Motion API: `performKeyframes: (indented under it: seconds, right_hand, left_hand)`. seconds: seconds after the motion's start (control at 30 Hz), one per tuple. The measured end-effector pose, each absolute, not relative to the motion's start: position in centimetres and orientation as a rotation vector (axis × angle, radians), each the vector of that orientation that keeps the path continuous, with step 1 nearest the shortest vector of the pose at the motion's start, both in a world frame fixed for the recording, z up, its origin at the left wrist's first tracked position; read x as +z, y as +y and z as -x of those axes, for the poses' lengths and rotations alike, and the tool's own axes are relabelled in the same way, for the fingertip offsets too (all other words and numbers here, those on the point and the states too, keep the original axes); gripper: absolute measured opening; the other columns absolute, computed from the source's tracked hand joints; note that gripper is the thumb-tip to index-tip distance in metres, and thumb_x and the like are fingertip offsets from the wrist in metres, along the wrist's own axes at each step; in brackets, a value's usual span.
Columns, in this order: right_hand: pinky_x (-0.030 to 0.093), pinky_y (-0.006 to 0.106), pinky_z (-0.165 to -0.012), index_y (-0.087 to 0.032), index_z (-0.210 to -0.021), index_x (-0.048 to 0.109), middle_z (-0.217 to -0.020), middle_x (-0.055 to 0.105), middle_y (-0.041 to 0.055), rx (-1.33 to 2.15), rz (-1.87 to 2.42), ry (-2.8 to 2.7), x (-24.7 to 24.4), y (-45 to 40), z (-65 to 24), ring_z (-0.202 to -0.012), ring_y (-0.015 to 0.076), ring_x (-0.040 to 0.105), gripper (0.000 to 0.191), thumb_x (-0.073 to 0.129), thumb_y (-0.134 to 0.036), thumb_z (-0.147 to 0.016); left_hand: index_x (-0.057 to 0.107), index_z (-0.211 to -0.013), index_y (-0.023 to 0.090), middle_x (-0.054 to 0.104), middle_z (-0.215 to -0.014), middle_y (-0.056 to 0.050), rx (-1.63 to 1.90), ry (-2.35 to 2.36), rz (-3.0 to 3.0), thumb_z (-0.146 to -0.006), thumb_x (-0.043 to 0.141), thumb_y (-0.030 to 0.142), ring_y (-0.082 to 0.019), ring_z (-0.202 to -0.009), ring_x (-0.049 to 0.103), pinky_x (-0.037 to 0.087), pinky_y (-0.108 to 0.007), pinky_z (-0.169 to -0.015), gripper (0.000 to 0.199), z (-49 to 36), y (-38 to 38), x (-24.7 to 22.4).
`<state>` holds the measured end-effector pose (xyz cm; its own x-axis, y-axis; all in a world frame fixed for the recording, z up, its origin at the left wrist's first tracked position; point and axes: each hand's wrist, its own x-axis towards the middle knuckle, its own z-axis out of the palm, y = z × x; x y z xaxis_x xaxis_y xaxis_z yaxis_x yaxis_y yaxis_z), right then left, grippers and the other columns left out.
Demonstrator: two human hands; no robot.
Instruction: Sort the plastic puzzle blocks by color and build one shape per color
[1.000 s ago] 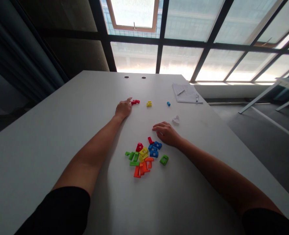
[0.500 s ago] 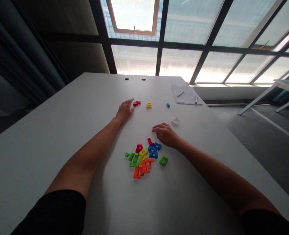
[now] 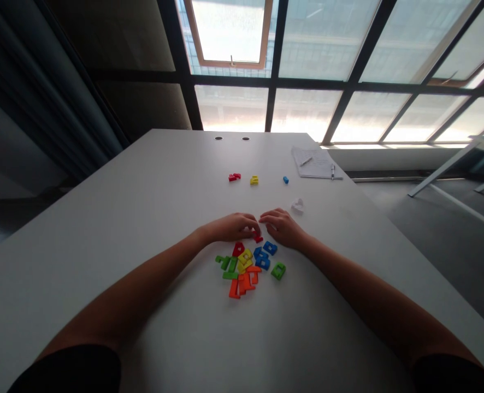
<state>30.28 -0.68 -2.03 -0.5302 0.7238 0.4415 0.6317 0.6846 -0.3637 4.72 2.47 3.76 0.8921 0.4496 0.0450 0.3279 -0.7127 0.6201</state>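
Just between the hands [image 3: 231, 227] [image 3: 283, 228], a red piece [image 3: 258, 238]

Plastic block heap [image 3: 244, 270] in the way, passing room over the white tabletop [image 3: 114, 229] to its left.

Glossy plastic blocks [image 3: 245, 258] (smooth, too) on matt tabletop [image 3: 143, 218].

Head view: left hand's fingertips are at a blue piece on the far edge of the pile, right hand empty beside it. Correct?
One thing is wrong: the piece at the fingertips of the left hand is red, not blue, as the head view shows. It does sit at the far edge of the pile, and the right hand is empty beside it.
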Motion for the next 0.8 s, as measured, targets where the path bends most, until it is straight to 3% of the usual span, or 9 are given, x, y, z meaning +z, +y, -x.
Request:
performKeyframes:
  seconds: [0.23, 0.43, 0.6, 0.8]
  right_hand:
    - [0.052, 0.049, -0.104, -0.023, -0.117, 0.078, -0.125, 0.077, 0.0094, 0.231, 1.041, -2.333, -2.0, -0.6, -30.3, -0.113, 0.0273, 0.067, 0.032, 0.059, -0.010, -0.095]
    - [0.053, 0.047, -0.103, -0.023, -0.116, 0.078, -0.123, 0.078, 0.0099, 0.232, 1.035, -2.322, -2.1, -0.6, -30.2, -0.112, 0.0264, 0.068, 0.032, 0.059, -0.010, -0.094]
    - [0.052, 0.048, -0.103, -0.022, -0.116, 0.078, -0.124, 0.077, 0.0103, 0.222, 1.049, -2.336, -2.2, -0.5, -30.4, -0.112, 0.0272, 0.067, 0.031, 0.060, -0.011, -0.095]
    - [0.051, 0.047, -0.103, -0.022, -0.117, 0.078, -0.125, 0.077, 0.0097, 0.228, 1.045, -2.337, -2.3, -0.5, -30.4, -0.112, 0.0270, 0.067, 0.031, 0.060, -0.010, -0.094]
  left_hand:
    - [0.084, -0.105, 0.027, 0.075, -0.112, -0.008, 0.575, 1.011, -2.466, -0.100, 0.056, 0.042, -0.017, -0.081, 0.070, 0.058, -0.032, -0.086, 0.032, -0.3, 8.7, 1.1]
    - [0.078, -0.120, 0.023, 0.071, -0.116, -0.009, 0.790, 1.432, -2.417, -0.096, 0.061, 0.041, -0.018, -0.082, 0.072, 0.058, -0.033, -0.085, 0.035, 1.9, 10.3, 0.2]
    - [0.077, -0.118, 0.023, 0.070, -0.113, -0.009, 0.750, 1.584, -2.509, -0.092, 0.069, 0.046, -0.023, -0.090, 0.072, 0.057, -0.034, -0.085, 0.035, 0.4, 9.6, 0.3]
    - [0.082, -0.109, 0.023, 0.071, -0.114, -0.010, 0.663, 1.727, -2.530, -0.097, 0.063, 0.039, -0.025, -0.094, 0.070, 0.056, -0.035, -0.088, 0.027, 0.5, 11.3, 0.2]
